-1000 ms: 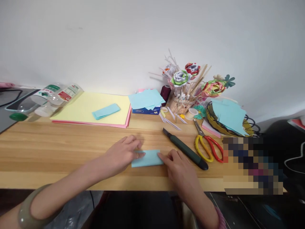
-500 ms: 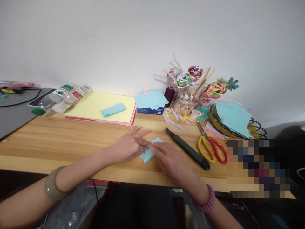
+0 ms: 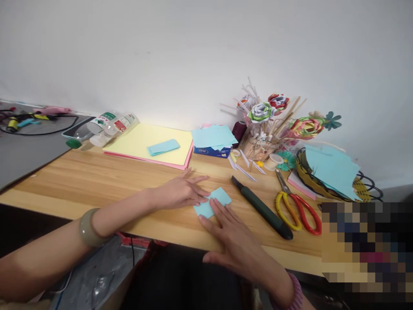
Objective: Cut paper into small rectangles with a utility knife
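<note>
A small blue paper (image 3: 222,194) lies flat on the wooden table (image 3: 80,185) near its front edge. My left hand (image 3: 179,192) rests at the paper's left side, fingers spread, with fingertips touching it. From the right, my right hand (image 3: 234,230) lies over the paper's lower right part, palm down, thumb apart from the other fingers. Just right of that hand is a dark green cutter (image 3: 263,209), and beyond it are scissors (image 3: 288,206) with one yellow and one red handle.
Behind my hands are a yellow sheet stack (image 3: 138,137) bearing folded blue paper (image 3: 164,147), blue sheets (image 3: 213,136) on a blue box, and a pot of paper flowers (image 3: 258,148). Plastic bottles (image 3: 112,127) lie at left; a basket (image 3: 322,178) with blue sheets stands at right.
My right hand has drawn back toward the lower right and its fingers have spread, uncovering more of the blue paper. The whole view has shifted, with things on the table appearing farther right.
</note>
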### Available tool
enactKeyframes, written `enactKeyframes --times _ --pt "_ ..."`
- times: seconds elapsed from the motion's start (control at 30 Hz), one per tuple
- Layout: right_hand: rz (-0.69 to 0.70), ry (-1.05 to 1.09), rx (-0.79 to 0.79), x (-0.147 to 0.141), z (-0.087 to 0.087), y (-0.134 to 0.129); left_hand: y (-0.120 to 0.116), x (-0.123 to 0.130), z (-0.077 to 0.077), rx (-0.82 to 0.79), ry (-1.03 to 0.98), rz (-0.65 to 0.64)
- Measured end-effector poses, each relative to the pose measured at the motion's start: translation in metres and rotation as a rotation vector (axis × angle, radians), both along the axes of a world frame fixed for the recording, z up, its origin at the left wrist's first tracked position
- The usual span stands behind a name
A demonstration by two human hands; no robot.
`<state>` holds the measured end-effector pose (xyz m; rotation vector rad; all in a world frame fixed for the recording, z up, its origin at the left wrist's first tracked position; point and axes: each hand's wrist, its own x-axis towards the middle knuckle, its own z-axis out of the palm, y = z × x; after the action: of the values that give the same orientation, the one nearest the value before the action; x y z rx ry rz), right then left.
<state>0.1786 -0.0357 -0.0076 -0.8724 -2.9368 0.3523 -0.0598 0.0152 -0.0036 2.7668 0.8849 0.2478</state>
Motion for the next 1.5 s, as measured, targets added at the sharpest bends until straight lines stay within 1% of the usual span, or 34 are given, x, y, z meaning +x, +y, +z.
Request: enactKeyframes --times 0.1,0.2,0.27,0.33,0.4,0.47,0.53,0.57,0.63,0.77,0.9,1.07,1.23,1.37,1.4,1.5 --pt "0.005 -0.001 -0.049 0.003 0.000 0.001 0.000 -0.001 -0.002 0.001 0.001 -0.005" --pt "0.014 0.055 -0.058 0.009 -0.002 0.002 -0.003 -0.001 -0.004 0.037 -0.002 0.003" --pt "-0.034 0.079 -0.042 0.014 -0.003 0.003 -0.005 -0.001 -0.005 0.077 -0.007 0.021" --pt "-0.085 0.058 -0.023 0.016 -0.003 0.005 -0.010 0.001 -0.007 0.142 -0.011 0.048" --pt "-0.090 0.019 -0.002 0.017 -0.003 0.006 -0.019 0.006 -0.010 0.238 -0.019 0.073" --pt "-0.071 -0.003 0.026 0.016 -0.002 0.006 -0.033 0.011 -0.016 0.335 -0.018 0.072" --pt "-0.063 -0.004 0.058 0.016 -0.002 0.007 -0.050 0.017 -0.022 0.397 0.038 0.044" --pt "-0.062 0.000 0.072 0.017 -0.003 0.007 -0.058 0.020 -0.024 0.426 0.081 0.068" --pt "-0.076 0.011 0.100 0.019 -0.004 0.008 -0.071 0.023 -0.026 0.446 0.158 0.067" --pt "-0.139 0.007 0.146 0.026 -0.008 0.009 -0.081 0.024 -0.023 0.403 0.221 0.072" --pt "-0.179 0.016 0.156 0.027 -0.010 0.009 -0.081 0.018 -0.019 0.303 0.210 0.028" --pt "-0.203 0.018 0.162 0.026 -0.012 0.008 -0.081 0.008 -0.021 0.249 0.160 0.026" --pt "-0.185 -0.022 0.192 0.024 -0.009 0.003 -0.081 0.004 -0.027 0.202 0.115 0.034" --pt "-0.021 -0.010 0.154 0.018 -0.002 -0.007 -0.081 0.005 -0.033 0.184 0.061 0.066" --pt "-0.008 -0.013 0.142 0.017 0.000 -0.008 -0.081 0.004 -0.034 0.180 0.048 0.068" --pt "-0.084 -0.029 0.161 0.022 0.001 -0.004 -0.081 0.003 -0.037 0.167 0.024 0.060"
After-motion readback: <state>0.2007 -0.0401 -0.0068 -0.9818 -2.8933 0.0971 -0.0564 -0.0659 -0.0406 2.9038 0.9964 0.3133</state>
